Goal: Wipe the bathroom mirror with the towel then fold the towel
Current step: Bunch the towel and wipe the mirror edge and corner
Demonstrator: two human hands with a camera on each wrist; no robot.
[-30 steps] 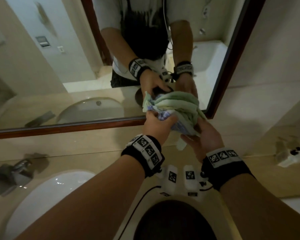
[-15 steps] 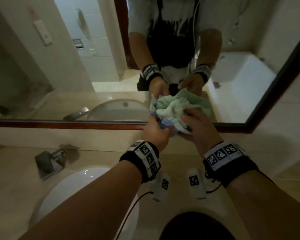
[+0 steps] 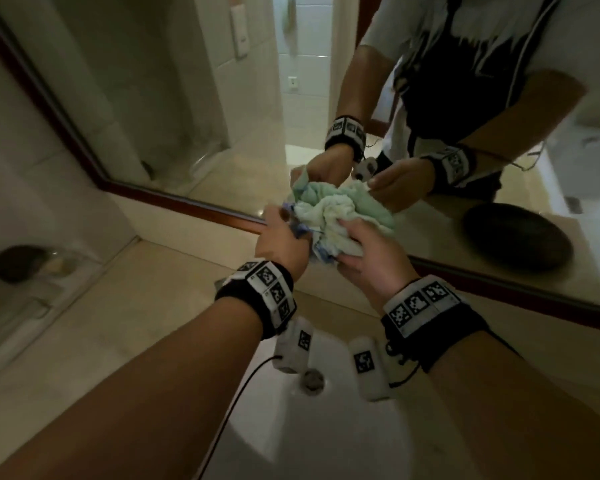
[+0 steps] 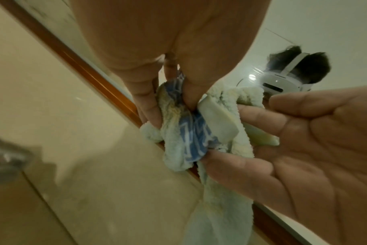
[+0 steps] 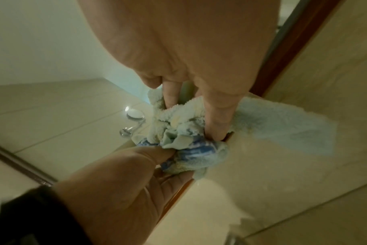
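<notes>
Both hands have the towel [image 3: 340, 220] bunched up in a wad right at the bottom edge of the mirror [image 3: 187, 116], above the sink [image 3: 326, 427]. The left hand [image 3: 281, 244] pinches the blue-patterned bit, and the right hand [image 3: 371, 261] has its grip curled into the pale fluffy part.

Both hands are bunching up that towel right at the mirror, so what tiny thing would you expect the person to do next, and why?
Probably find a corner or edge and draw the hands apart to open it out. The towel is a crumpled ball, gripped by the left hand and the right hand at the mirror, and it cannot be folded neatly while bunched. Whether wiping is finished cannot be told.
</notes>
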